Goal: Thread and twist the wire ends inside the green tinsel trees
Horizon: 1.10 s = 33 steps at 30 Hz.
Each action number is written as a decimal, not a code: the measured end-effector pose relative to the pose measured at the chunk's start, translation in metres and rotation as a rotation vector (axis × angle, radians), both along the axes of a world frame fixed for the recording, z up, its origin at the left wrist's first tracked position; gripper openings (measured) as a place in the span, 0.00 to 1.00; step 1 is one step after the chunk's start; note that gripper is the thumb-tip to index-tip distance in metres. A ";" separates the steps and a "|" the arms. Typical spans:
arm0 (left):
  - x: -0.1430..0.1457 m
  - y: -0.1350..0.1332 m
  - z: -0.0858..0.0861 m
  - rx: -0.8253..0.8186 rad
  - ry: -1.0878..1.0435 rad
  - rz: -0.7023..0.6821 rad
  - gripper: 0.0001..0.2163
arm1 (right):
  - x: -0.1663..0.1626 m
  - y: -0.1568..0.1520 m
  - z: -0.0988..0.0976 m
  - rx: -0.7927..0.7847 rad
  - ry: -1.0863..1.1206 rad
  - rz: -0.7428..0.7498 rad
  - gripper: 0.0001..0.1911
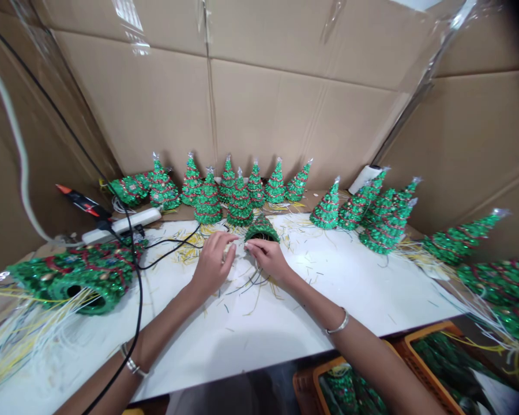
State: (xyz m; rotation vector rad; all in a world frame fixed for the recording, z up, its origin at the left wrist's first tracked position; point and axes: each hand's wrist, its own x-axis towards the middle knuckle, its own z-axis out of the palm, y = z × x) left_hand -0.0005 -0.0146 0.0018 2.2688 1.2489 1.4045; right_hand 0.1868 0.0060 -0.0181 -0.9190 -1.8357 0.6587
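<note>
A small green tinsel Christmas tree lies on its side at mid-table, its hollow base facing me. My right hand is just in front of that opening, thumb and fingertips pinched on thin wires. Loose wire ends hang below it. To its left, my left hand has its fingers curled toward the thumb around something small and pale, too unclear to name. The two hands are close together but apart.
Several small trees stand along the cardboard wall. A larger tree with trailing wires lies left, near a power strip and a black-and-orange tool. A black cable crosses my left forearm. Wire clippings litter the white tabletop. Orange crates stand below.
</note>
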 end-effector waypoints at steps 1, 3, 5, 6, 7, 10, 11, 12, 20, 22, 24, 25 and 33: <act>0.000 -0.001 -0.001 0.132 0.132 0.011 0.10 | 0.000 0.000 0.001 -0.025 0.010 0.007 0.19; 0.001 0.000 -0.003 0.320 0.316 0.053 0.10 | 0.000 -0.001 0.002 -0.072 0.038 0.024 0.19; 0.001 0.002 -0.007 0.424 0.399 0.109 0.09 | -0.001 -0.002 0.003 -0.108 0.071 0.038 0.19; 0.001 0.004 -0.008 0.460 0.416 0.127 0.09 | -0.001 -0.002 0.002 -0.122 0.084 0.044 0.19; 0.001 0.006 -0.010 0.488 0.424 0.136 0.09 | -0.002 -0.003 0.002 -0.133 0.094 0.049 0.19; -0.001 0.011 -0.011 0.511 0.419 0.128 0.08 | -0.002 -0.002 0.000 -0.150 0.103 0.055 0.19; -0.001 0.011 -0.011 0.496 0.406 0.118 0.08 | -0.002 -0.001 -0.001 -0.151 0.100 0.054 0.19; -0.002 0.012 -0.011 0.474 0.388 0.107 0.07 | -0.001 -0.001 -0.002 -0.149 0.095 0.052 0.19; -0.004 0.010 -0.004 0.153 0.130 -0.035 0.08 | 0.000 0.002 -0.003 -0.048 0.012 0.063 0.18; -0.003 0.008 -0.001 0.012 0.018 -0.075 0.09 | 0.001 0.003 -0.004 0.005 -0.007 0.059 0.18; -0.003 0.008 0.000 -0.139 -0.094 -0.107 0.09 | 0.003 0.005 -0.005 0.066 -0.035 0.065 0.17; -0.003 0.008 0.001 -0.227 -0.149 -0.122 0.09 | 0.005 0.005 -0.006 0.097 -0.055 0.074 0.17; 0.002 0.009 -0.007 -0.948 -0.708 -0.326 0.13 | 0.016 0.008 -0.003 0.280 -0.176 0.164 0.15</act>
